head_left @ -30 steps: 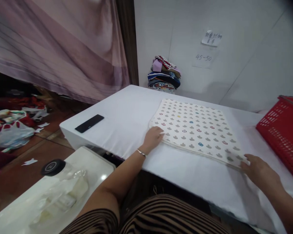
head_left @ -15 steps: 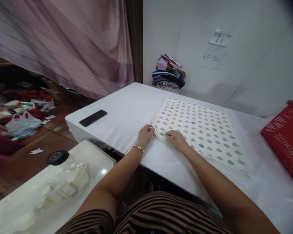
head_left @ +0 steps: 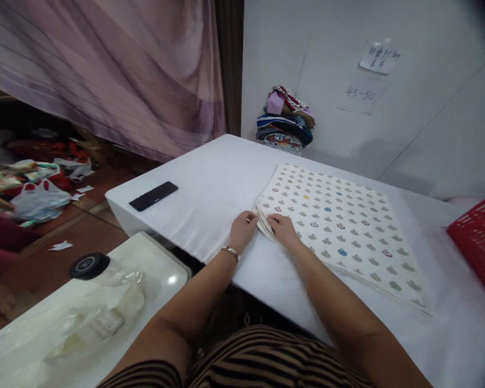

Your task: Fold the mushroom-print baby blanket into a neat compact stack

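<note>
A folded white cloth (head_left: pixel 347 231) with grey and coloured cartoon prints lies flat on the white-covered table (head_left: pixel 202 183). Its near left corner is slightly lifted, and the layers there part a little. My left hand (head_left: pixel 243 227), with a bracelet at the wrist, pinches the edge of that corner. Just to its right my right hand (head_left: pixel 282 227) has its fingers closed on the same corner, thumb and forefinger pressed on the cloth. The far side of the cloth rests flat on the table.
A black phone (head_left: pixel 154 196) lies on the table's left part. Folded fabrics (head_left: pixel 286 121) are stacked by the wall. A red basket (head_left: pixel 479 237) stands at the right. Lower left, a white surface (head_left: pixel 161 258) carries a black round lid (head_left: pixel 89 265) and clear plastic packaging (head_left: pixel 105 318).
My right hand has moved left onto the cloth's corner, close to my left hand. The corner is now lifted more. The camera view has shifted slightly.
</note>
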A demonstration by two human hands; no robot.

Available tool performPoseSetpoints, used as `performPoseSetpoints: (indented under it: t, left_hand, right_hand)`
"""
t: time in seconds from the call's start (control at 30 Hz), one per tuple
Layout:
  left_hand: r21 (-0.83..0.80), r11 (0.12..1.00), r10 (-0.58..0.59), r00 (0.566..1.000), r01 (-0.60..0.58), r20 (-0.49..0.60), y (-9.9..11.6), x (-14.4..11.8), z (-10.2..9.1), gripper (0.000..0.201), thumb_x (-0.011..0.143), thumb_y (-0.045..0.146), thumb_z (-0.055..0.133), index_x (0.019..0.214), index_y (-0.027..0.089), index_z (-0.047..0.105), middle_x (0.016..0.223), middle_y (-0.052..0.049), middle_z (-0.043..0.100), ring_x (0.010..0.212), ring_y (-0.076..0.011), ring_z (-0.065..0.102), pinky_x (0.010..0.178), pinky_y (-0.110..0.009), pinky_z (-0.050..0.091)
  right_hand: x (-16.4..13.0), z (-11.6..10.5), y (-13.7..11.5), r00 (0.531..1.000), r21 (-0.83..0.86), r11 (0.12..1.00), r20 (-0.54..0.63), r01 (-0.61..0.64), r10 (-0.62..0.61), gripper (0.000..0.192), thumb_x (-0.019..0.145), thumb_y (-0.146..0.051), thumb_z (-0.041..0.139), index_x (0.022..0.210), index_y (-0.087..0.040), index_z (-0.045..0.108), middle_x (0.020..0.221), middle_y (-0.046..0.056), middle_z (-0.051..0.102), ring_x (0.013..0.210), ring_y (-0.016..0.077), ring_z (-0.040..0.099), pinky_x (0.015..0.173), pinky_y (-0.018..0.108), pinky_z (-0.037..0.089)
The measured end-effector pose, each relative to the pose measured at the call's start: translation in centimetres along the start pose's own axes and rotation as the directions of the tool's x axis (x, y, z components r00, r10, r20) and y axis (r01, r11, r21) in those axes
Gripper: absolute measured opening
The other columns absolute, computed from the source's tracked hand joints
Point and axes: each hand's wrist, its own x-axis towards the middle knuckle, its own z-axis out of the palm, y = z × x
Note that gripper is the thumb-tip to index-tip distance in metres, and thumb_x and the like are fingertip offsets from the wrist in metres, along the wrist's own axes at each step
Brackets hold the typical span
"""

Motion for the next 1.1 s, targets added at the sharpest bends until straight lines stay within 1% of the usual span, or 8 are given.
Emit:
performPoseSetpoints:
  t: [0.2, 0.33, 0.43, 0.57, 0.63, 0.77, 0.83, 1.1]
  left_hand:
    - [0.163, 0.985, 0.069, 0.997, -0.061, -0.047, 0.7, -0.1, 0.0, 0.013, 0.077, 0.031, 0.056, 0.075, 0.020, 0.063, 0.078, -0.002, 0.060, 0.073, -0.0142, 0.055, 0.068, -0.027, 0.043]
    - [0.284, 0.959, 0.031, 0.999, -0.018, -0.043, 1.5, -0.2, 0.3, 0.024, 0.077, 0.042, 0.058, 0.068, 0.019, 0.061, 0.076, -0.003, 0.059, 0.071, -0.0155, 0.054, 0.064, -0.027, 0.040]
    - [0.330, 0.944, 0.001, 1.000, 0.004, -0.016, 1.7, -0.2, 0.4, 0.021, 0.077, 0.037, 0.057, 0.066, 0.020, 0.060, 0.076, -0.003, 0.060, 0.070, -0.0152, 0.055, 0.062, -0.027, 0.038]
    - [0.227, 0.973, -0.031, 0.998, 0.042, -0.053, 1.4, -0.2, 0.3, 0.016, 0.077, 0.029, 0.053, 0.065, 0.020, 0.058, 0.072, -0.001, 0.061, 0.068, -0.0140, 0.055, 0.062, -0.026, 0.038]
    - [0.141, 0.988, -0.048, 0.996, 0.059, -0.076, 1.1, -0.1, 0.2, 0.016, 0.076, 0.030, 0.053, 0.065, 0.020, 0.058, 0.071, 0.000, 0.061, 0.067, -0.0136, 0.055, 0.062, -0.026, 0.039]
    - [0.041, 0.997, -0.064, 0.994, 0.068, -0.087, 0.7, 0.1, 0.2, 0.014, 0.074, 0.029, 0.052, 0.065, 0.019, 0.057, 0.068, 0.001, 0.060, 0.066, -0.0128, 0.054, 0.063, -0.025, 0.040]
    - [0.032, 0.997, -0.063, 0.994, 0.066, -0.087, 0.8, 0.1, 0.2, 0.014, 0.074, 0.027, 0.052, 0.065, 0.019, 0.057, 0.068, 0.001, 0.060, 0.065, -0.0128, 0.054, 0.064, -0.025, 0.040]
    - [0.017, 0.999, -0.038, 0.995, 0.040, -0.089, 0.8, 0.1, 0.0, 0.012, 0.074, 0.025, 0.052, 0.065, 0.019, 0.056, 0.068, 0.001, 0.059, 0.066, -0.0130, 0.054, 0.064, -0.026, 0.040]
  right_hand:
    - [-0.3, 0.1, 0.7, 1.000, 0.065, 0.998, -0.022, -0.005, 0.006, 0.033, 0.083, -0.041, 0.042, 0.090, -0.019, 0.066, 0.073, 0.001, 0.065, 0.070, 0.0166, 0.056, 0.063, 0.024, 0.044]
    - [-0.6, 0.3, 0.5, 0.999, 0.024, 0.999, -0.034, 0.026, -0.026, 0.032, 0.084, -0.040, 0.042, 0.094, -0.020, 0.065, 0.080, 0.003, 0.067, 0.076, 0.0180, 0.058, 0.068, 0.026, 0.046]
    - [-0.9, 0.2, 0.1, 0.995, 0.047, 0.998, -0.087, 0.052, -0.048, 0.033, 0.084, -0.037, 0.041, 0.104, -0.020, 0.062, 0.087, 0.005, 0.067, 0.078, 0.0186, 0.058, 0.072, 0.029, 0.047]
    - [-1.3, -0.1, -0.9, 0.950, -0.045, 0.971, -0.204, 0.233, -0.238, 0.028, 0.084, -0.034, 0.045, 0.103, -0.023, 0.062, 0.087, 0.005, 0.064, 0.079, 0.0188, 0.056, 0.077, 0.031, 0.045]
    - [-1.5, 0.0, -1.6, 0.941, -0.149, 0.951, -0.166, 0.271, -0.295, 0.024, 0.084, -0.030, 0.045, 0.099, -0.025, 0.062, 0.088, 0.004, 0.063, 0.081, 0.0187, 0.056, 0.078, 0.030, 0.043]
    - [-1.4, 0.4, -2.6, 0.973, -0.322, 0.920, 0.015, 0.222, -0.230, 0.020, 0.084, -0.026, 0.044, 0.092, -0.024, 0.063, 0.089, 0.005, 0.063, 0.084, 0.0191, 0.056, 0.071, 0.028, 0.039]
    - [-1.2, 0.6, -3.0, 0.975, -0.371, 0.903, 0.057, 0.218, -0.213, 0.018, 0.084, -0.024, 0.045, 0.089, -0.024, 0.062, 0.088, 0.004, 0.063, 0.083, 0.0189, 0.055, 0.069, 0.028, 0.037]
    - [-1.5, 1.2, -3.0, 0.972, -0.341, 0.912, 0.015, 0.226, -0.235, 0.012, 0.084, -0.027, 0.046, 0.086, -0.023, 0.057, 0.090, 0.004, 0.060, 0.085, 0.0183, 0.054, 0.070, 0.028, 0.037]
